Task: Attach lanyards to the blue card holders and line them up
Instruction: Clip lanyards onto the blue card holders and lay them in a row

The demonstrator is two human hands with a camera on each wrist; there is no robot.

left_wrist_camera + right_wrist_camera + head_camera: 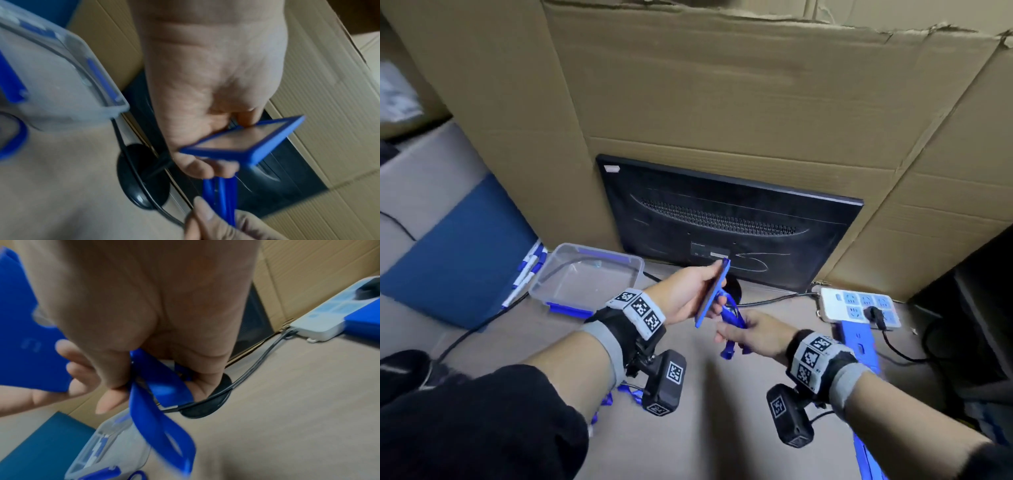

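My left hand (pixel 688 294) pinches the blue card holder (pixel 713 294) by its rigid frame, raised off the counter (pixel 722 428). Just below it, my right hand (pixel 753 334) closes on the limp lanyard (pixel 731 320). The strap looks floppy and light, so I'd grip near its clip.

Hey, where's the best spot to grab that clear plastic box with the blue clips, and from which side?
Take the clear plastic box by its near rim, beside the blue clip, coming from above with the left hand. It sits open-topped and flat on the desk, left of the monitor, so the raised rim is probably the easiest edge to pinch.
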